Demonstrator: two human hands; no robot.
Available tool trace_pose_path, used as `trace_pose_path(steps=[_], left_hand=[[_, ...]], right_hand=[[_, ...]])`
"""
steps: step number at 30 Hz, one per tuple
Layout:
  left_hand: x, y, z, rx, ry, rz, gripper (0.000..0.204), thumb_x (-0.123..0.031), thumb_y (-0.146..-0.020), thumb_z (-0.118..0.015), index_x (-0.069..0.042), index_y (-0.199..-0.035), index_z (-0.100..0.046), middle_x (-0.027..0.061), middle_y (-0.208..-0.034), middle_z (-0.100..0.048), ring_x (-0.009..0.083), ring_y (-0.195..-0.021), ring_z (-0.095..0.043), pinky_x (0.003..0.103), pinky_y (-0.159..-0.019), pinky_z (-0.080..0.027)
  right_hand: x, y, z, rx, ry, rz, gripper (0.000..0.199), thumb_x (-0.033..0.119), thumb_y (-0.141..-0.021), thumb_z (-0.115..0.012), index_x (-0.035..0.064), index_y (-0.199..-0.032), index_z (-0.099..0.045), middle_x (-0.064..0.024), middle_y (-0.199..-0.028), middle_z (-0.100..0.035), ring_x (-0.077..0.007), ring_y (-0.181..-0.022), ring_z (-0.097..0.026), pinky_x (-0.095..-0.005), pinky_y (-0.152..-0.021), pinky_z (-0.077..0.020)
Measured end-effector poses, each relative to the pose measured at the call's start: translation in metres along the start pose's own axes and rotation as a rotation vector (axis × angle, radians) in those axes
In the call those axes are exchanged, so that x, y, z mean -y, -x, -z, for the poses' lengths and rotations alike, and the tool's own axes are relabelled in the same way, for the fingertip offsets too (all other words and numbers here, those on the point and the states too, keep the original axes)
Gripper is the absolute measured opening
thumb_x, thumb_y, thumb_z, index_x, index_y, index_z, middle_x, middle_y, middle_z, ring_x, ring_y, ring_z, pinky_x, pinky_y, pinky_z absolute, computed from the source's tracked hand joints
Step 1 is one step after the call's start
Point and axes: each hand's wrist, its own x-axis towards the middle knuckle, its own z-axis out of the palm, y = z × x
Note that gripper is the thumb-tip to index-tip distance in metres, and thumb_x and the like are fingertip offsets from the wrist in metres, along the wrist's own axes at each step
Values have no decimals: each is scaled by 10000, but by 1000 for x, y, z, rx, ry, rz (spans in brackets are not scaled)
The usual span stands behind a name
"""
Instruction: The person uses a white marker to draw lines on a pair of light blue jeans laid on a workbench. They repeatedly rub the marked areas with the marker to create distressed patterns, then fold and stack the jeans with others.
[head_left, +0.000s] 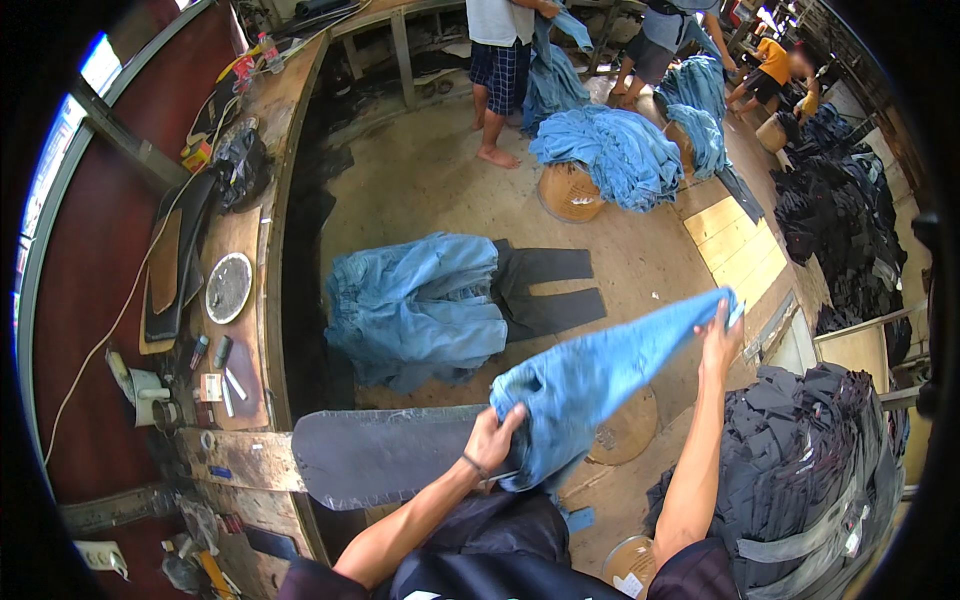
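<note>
A pair of blue jeans (585, 385) is stretched out in the air between my hands, slanting up to the right. My left hand (490, 440) is closed on the wide waist end, beside the edge of a long dark board (375, 455) with a rounded end. Farther right, my right hand (720, 340) grips the narrow leg end, arm extended. Beyond the board lies a stack of blue jeans (420, 300), with dark trouser legs (550, 285) reaching out to its right.
A wooden bench (285, 130) runs along the left, bearing a round grey dish (229, 288) and a black bag (240, 165). Bundled dark garments (800, 460) stand by my right arm. Beyond, jeans cover a round drum (572, 192); other people stand there.
</note>
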Motion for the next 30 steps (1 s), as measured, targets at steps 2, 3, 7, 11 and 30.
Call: trace_pose_path(steps=[2, 3, 7, 11, 30], left_hand=[[1, -7, -8, -301, 167, -119, 308, -279, -1086, -663, 14, -1162, -724, -19, -1021, -698, 101, -923, -592, 297, -851, -511], [3, -1, 0, -426, 237, -162, 284, -261, -1081, -667, 6, -1156, -731, -7, -1040, -713, 99, -937, -608, 291, -843, -516], [22, 47, 41, -477, 551, 145, 354, -338, -1088, -648, -34, -1266, -672, 45, -1101, -753, 164, -998, -726, 371, -808, -623], [42, 75, 32, -147, 153, 342, 435, -469, -1084, -627, -43, -1003, -655, -8, -785, -663, 156, -615, -578, 384, -594, -526], [-25, 63, 164, -687, -688, -641, 278, -178, -928, -794, -13, -1127, -692, 195, -1122, -691, 371, -1056, -661, 462, -959, -519]], right_hand=[[14, 2, -18, 47, 172, 53, 393, 424, -1097, -622, 38, -1168, -606, -72, -868, -621, -131, -730, -607, -323, -606, -552], [12, 23, -36, -37, 292, 314, 428, 428, -1085, -641, 21, -1215, -604, -103, -938, -653, -180, -807, -636, -369, -699, -563], [-12, 166, -50, 419, 473, 178, 466, 471, -938, -816, 72, -1161, -724, -160, -1005, -754, -262, -883, -695, -413, -794, -556], [-42, 257, -51, 437, 503, 327, 528, 450, -878, -871, 25, -1148, -712, -189, -951, -760, -337, -824, -736, -430, -695, -559], [21, 429, -102, 733, 394, 452, 277, 56, -1027, -643, 11, -1298, -678, -184, -1002, -738, -363, -790, -722, -438, -702, -576]])
